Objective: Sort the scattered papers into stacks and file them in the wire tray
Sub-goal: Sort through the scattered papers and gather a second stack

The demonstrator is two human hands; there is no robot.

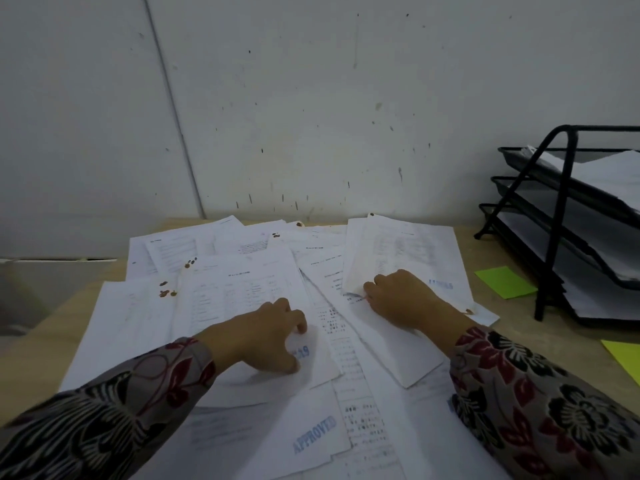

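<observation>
Papers (pixel 311 427) scattered, one three-tier wire tray (pixel 557 216), left hand (pixel 263 337) pinching one sheet (pixel 242 289), right hand (pixel 405 299) pinching second sheet (pixel 398 247)

Wooden table (pixel 540 341) with papers (pixel 242 289), tray (pixel 557 216), notes (pixel 504 282)

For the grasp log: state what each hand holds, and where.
Left hand pinches the stamped sheet near its lower right edge, by the blue stamp. Right hand pinches the far sheet at its lower left corner.
</observation>
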